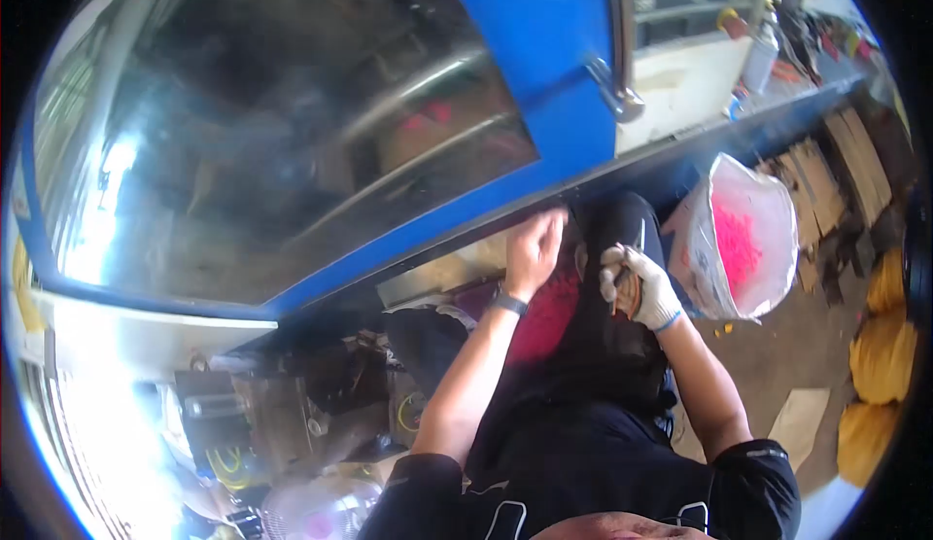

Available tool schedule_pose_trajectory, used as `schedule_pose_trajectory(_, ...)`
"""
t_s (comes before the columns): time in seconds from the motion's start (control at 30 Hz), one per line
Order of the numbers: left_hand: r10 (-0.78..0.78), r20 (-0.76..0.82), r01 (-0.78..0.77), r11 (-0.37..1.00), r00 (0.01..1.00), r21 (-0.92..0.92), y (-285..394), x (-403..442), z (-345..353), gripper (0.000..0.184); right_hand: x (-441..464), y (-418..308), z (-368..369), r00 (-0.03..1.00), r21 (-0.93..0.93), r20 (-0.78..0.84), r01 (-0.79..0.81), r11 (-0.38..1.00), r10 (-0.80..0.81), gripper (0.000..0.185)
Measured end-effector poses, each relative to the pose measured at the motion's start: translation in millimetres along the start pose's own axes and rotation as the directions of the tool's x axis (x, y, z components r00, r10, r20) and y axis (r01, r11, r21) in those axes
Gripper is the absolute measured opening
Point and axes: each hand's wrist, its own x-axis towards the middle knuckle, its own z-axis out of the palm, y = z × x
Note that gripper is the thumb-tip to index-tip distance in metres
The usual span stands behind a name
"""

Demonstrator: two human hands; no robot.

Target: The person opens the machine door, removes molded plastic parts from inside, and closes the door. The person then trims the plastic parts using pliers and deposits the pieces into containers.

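My left hand (535, 253), bare and with a dark band at the wrist, is over my lap near the machine's lower edge. Its fingers are drawn together, the tips slightly blurred; what they hold, if anything, is not visible. A white knit glove covers my right hand (641, 289), which is closed around a small brownish tool (628, 294) whose kind I cannot make out. Below and between the hands lies a mass of bright pink pieces (544, 321), partly hidden by my left forearm. My right hand is beside my dark-clothed knee.
A blue machine door (573, 146) with a large window spans the front. To the right stands a white sack (688, 248) holding pink pieces (737, 248). Cardboard (812, 190) and yellow bundles (880, 360) lie farther right. A fan (316, 511) is at lower left.
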Motion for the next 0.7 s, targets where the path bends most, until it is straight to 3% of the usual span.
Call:
schedule_pose_trajectory(0.07,-0.093,0.016,0.091,0.993,0.996,0.074,-24.1,-39.4,-14.0,0.022,0.5,-0.8,0.9,1.0,0.041,0.013,-0.022,0.999,0.022,0.025)
schedule_pose_trajectory(0.13,-0.355,0.109,0.323,0.917,0.928,0.233,-43.2,-75.3,-38.0,0.026,2.3,0.5,2.3,0.999,0.035,0.027,-0.031,0.999,0.03,0.026)
schedule_pose_trajectory(0.23,-0.496,0.011,0.473,0.835,0.869,0.281,-98.7,-142.4,-56.7,0.029,4.0,2.9,13.6,1.0,0.022,-0.011,0.0,1.0,0.0,0.031)
schedule_pose_trajectory(0.3,-0.573,-0.059,0.552,0.751,0.818,0.362,-119.0,-164.3,-64.5,0.03,6.1,4.6,21.6,0.999,-0.097,-0.032,-0.003,0.995,0.0,0.026)
schedule_pose_trajectory(0.4,-0.538,-0.006,0.515,0.805,0.843,0.294,-132.4,-167.7,-50.6,0.03,16.5,12.0,34.6,0.994,-0.249,-0.105,-0.067,0.966,0.042,0.027)
schedule_pose_trajectory(0.5,-0.518,0.112,0.452,0.817,0.848,0.358,-136.3,-173.8,-32.2,0.028,35.0,18.5,77.7,0.965,-0.433,-0.253,-0.171,0.885,0.063,0.032)
schedule_pose_trajectory(0.53,-0.529,0.199,0.428,0.815,0.825,0.391,-134.5,-176.1,-31.4,0.028,48.1,19.8,73.5,0.978,-0.5,-0.161,-0.197,0.843,0.133,0.029)
schedule_pose_trajectory(0.6,-0.548,0.367,0.371,0.811,0.751,0.453,-129.3,-185.1,-29.6,0.027,75.8,31.3,71.3,0.964,-0.537,-0.21,-0.254,0.805,0.164,0.024)
schedule_pose_trajectory(0.7,-0.548,0.475,0.314,0.815,0.688,0.487,-153.3,-200.9,-16.7,0.028,114.6,49.2,49.9,0.953,-0.636,-0.258,-0.289,0.716,0.156,0.026)
